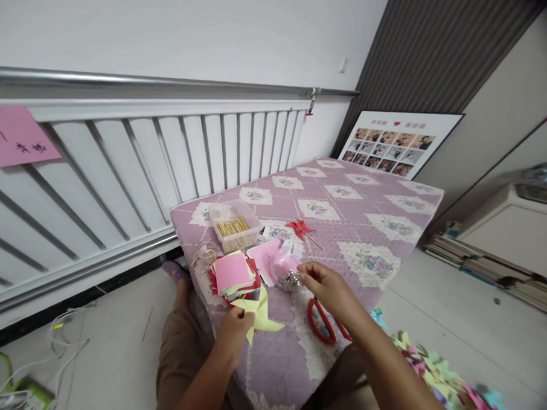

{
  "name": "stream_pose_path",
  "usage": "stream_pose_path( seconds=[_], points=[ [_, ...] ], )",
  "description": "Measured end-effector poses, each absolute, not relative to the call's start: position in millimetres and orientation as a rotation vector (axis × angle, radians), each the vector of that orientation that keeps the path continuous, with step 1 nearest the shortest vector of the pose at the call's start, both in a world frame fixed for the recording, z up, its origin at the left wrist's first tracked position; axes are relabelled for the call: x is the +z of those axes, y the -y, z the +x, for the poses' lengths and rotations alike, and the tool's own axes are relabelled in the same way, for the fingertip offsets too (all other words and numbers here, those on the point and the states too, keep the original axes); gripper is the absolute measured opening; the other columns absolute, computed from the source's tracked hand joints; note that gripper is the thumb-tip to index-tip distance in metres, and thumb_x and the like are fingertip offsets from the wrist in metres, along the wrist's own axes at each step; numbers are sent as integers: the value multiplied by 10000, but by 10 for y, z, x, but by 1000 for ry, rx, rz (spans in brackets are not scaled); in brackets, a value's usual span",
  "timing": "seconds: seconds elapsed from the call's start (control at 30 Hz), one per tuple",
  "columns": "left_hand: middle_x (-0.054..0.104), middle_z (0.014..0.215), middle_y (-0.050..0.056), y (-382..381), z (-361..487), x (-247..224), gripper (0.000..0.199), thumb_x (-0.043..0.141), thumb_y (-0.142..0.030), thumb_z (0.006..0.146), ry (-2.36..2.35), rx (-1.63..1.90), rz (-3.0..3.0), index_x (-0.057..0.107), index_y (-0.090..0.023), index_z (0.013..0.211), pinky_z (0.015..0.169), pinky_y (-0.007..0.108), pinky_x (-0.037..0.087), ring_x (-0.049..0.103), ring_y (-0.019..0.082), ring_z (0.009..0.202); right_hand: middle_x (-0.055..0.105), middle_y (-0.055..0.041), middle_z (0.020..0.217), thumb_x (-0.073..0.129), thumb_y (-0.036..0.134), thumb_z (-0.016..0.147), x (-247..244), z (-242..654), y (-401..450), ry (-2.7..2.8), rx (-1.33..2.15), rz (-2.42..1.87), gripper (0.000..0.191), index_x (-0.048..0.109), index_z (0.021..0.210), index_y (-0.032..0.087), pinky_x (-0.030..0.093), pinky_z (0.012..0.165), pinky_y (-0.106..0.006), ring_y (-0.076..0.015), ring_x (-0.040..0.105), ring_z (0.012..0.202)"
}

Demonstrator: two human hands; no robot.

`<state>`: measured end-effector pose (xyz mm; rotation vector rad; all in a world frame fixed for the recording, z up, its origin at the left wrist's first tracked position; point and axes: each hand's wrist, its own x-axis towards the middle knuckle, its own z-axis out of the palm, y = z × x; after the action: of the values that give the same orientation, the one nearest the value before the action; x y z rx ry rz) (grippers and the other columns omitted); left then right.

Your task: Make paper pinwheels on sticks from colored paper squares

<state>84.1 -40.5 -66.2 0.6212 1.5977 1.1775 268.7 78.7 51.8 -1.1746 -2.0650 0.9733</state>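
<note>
My left hand [237, 328] is closed on the edge of a yellow paper pinwheel [262, 314], whose blades spread to the right over the quilted cover. To the right, my right hand [323, 282] pinches its fingertips together at the edge of a small heap of shiny metal pins [289, 281]. Whatever sits between those fingertips is too small to make out. Behind the pins lies something round and pink [284, 264]. A stack of coloured paper squares [232, 273], pink on top, is just beyond my left hand. Red-handled scissors [321, 321] lie below my right wrist.
A clear plastic box [236, 225] of thin wooden sticks stands behind the paper stack. A red pinwheel on a stick [299, 228] lies farther back. The patterned table cover [319, 209] reaches toward a photo board [397, 142]. Colourful paper pieces [437, 367] are heaped at lower right.
</note>
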Motion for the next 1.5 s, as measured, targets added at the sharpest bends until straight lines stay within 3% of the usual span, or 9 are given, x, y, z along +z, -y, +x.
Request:
stream_pose_path(
  seconds=[0.23, 0.3, 0.4, 0.5, 0.87, 1.07, 1.27, 1.37, 1.5],
  points=[
    [580, 532, -33, 369, 854, -700, 175, 617, -345, 667, -1587, 1243, 533, 580, -177, 697, 491, 240, 407, 525, 128, 475, 649, -2, 684, 574, 127, 805, 425, 2369, -1320, 2594, 748, -1319, 115, 664, 740, 155, 456, 645, -267, -147, 589, 661],
    [596, 543, -28, 375, 850, -701, 156, 617, -327, 661, -1586, 1248, 522, 589, -176, 687, 491, 239, 416, 542, 133, 488, 667, -3, 750, 631, 186, 842, 319, 2270, -1396, 2736, 739, -1368, 80, 664, 785, 142, 498, 680, -290, -149, 619, 701],
    [627, 572, -17, 375, 846, -697, 131, 613, -293, 654, -1583, 1261, 496, 613, -168, 692, 508, 241, 443, 563, 138, 505, 678, -22, 959, 614, 313, 904, 190, 2155, -1446, 2903, 711, -1423, 184, 655, 947, 139, 545, 749, -347, -172, 651, 828],
    [636, 570, -10, 372, 845, -683, 133, 603, -273, 645, -1573, 1278, 480, 629, -157, 704, 499, 243, 446, 560, 140, 496, 661, -42, 1083, 584, 325, 925, 121, 2083, -1463, 3001, 661, -1454, 210, 648, 1037, 160, 551, 794, -367, -196, 647, 911],
    [634, 561, -11, 354, 830, -703, 198, 585, -263, 629, -1497, 1307, 472, 653, -145, 773, 488, 241, 431, 543, 135, 480, 642, -60, 1134, 582, 317, 928, -18, 2006, -1515, 3054, 531, -1447, 243, 618, 1113, 163, 548, 818, -395, -203, 642, 950],
    [622, 560, -9, 360, 830, -729, 154, 584, -263, 635, -1520, 1328, 477, 631, -150, 729, 473, 238, 425, 539, 135, 479, 665, -45, 1041, 581, 329, 929, -56, 2029, -1544, 2878, 551, -1403, 217, 631, 1045, 153, 551, 775, -367, -174, 652, 870],
    [635, 613, 1, 375, 826, -683, 156, 580, -261, 639, -1520, 1341, 473, 633, -146, 729, 500, 247, 459, 552, 137, 509, 621, 2, 645, 583, 158, 781, 192, 2229, -1463, 2435, 544, -1385, 91, 609, 694, 158, 427, 603, -261, -146, 570, 620],
    [645, 639, 8, 375, 820, -678, 153, 588, -255, 638, -1521, 1335, 469, 639, -148, 736, 522, 256, 476, 566, 143, 528, 570, 24, 602, 515, 211, 749, 240, 2356, -1202, 2246, 649, -1312, 84, 537, 669, 195, 370, 525, -228, -123, 500, 544],
    [631, 638, 0, 372, 816, -680, 133, 601, -248, 633, -1526, 1331, 475, 635, -158, 724, 526, 254, 474, 560, 138, 530, 523, 31, 600, 470, 285, 777, 149, 2379, -638, 2148, 863, -1177, 136, 465, 659, 217, 403, 522, -215, -123, 494, 552]
  ],
)
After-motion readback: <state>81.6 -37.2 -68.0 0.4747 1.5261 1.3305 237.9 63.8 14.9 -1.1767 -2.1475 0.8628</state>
